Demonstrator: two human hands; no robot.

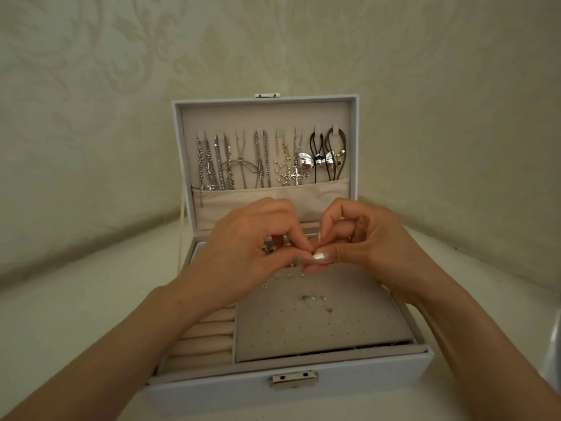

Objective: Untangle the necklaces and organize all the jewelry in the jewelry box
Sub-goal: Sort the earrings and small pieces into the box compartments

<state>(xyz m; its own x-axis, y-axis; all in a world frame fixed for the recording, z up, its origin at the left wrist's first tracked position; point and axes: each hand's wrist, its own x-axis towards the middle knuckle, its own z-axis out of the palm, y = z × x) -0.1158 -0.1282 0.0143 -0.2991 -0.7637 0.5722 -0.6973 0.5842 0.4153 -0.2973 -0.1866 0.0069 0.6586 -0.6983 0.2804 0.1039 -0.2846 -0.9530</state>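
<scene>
1. The white box (303,393) sits open on a pale table (60,314), against a patterned wall (91,117).
2. Its lid (267,115) stands upright. The necklaces (230,165) hang side by side from a row of hooks inside it.
3. Most of the chains are silver. Toward the right hang a cross (296,176), a shiny bow (315,161) and two dark cords.
4. The lower ends of the necklaces drop into a beige pocket (243,199) along the bottom of the lid.
5. In the base, ring rolls (203,338) fill the left compartment and a grey perforated pad (318,332) covers the right one.
6. A few studs (312,298) lie on the pad, and more sit in a row near its far edge.
7. The left hand (246,250) and right hand (364,247) meet above the far part of the pad, in front of the pocket.
8. Both hands have curled fingers, with the tips pressed together in a narrow pinch on a small item. It is hidden between the tips, so I cannot tell what it is.
9. A metal latch (293,379) sits at the middle of the front wall.
</scene>
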